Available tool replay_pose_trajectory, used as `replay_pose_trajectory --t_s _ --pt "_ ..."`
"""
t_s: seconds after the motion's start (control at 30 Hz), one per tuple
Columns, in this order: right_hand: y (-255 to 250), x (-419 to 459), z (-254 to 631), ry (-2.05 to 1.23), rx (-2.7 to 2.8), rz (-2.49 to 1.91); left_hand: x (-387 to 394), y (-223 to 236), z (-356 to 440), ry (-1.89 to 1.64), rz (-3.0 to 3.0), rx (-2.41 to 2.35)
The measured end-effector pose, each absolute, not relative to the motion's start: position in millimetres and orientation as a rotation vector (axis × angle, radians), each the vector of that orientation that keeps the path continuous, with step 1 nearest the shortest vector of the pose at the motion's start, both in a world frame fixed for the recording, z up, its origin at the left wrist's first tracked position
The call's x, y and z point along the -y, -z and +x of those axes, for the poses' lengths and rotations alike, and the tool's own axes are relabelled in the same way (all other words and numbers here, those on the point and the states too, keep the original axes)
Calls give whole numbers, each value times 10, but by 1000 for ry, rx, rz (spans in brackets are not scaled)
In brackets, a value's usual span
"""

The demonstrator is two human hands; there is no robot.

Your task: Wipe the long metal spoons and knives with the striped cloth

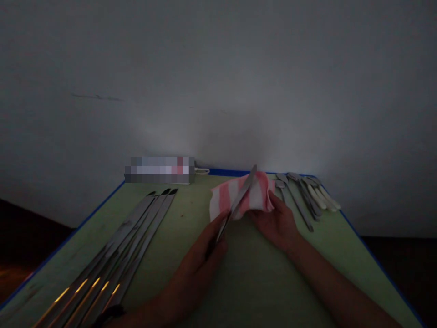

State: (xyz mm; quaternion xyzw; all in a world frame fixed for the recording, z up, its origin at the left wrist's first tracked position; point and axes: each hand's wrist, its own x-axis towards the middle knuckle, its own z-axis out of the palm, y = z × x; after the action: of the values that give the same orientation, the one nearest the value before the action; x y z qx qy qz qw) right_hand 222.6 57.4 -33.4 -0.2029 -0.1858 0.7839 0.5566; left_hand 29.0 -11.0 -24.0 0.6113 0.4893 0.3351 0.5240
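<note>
A metal table knife (pixel 243 190) is gripped by its handle in my left hand (pixel 205 248), its blade slanting up and away to the right. Behind the blade, a pink-and-white striped cloth (pixel 223 197) is held up off the table by my right hand (pixel 278 223), with the thumb on its near right edge and the other fingers partly hidden beneath it. The blade overlaps the cloth in view; whether they touch, I cannot tell. Several similar long knives (pixel 136 232) lie side by side on the left of the table, their handles shining near the front.
Several metal spoons (pixel 297 202) and some white-handled cutlery (pixel 324 196) lie at the table's back right. A pixelated box-like object (pixel 159 170) and a white cord (pixel 203 171) are at the back left. The pale green table (pixel 259 287) has a blue edge and meets a grey wall (pixel 218 82).
</note>
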Motion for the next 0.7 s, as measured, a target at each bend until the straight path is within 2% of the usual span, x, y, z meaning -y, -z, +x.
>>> replay_pose_trajectory --t_s 0.23,0.4,0.7 --pt "283 -595 2259 -1877 375 -416 142 256 248 -726 1698 -1110" --pt "346 -625 2239 -1800 368 -567 155 234 277 -690 1759 -1036" --pt "457 -603 2175 -1879 599 -634 137 199 288 -667 1798 -1030"
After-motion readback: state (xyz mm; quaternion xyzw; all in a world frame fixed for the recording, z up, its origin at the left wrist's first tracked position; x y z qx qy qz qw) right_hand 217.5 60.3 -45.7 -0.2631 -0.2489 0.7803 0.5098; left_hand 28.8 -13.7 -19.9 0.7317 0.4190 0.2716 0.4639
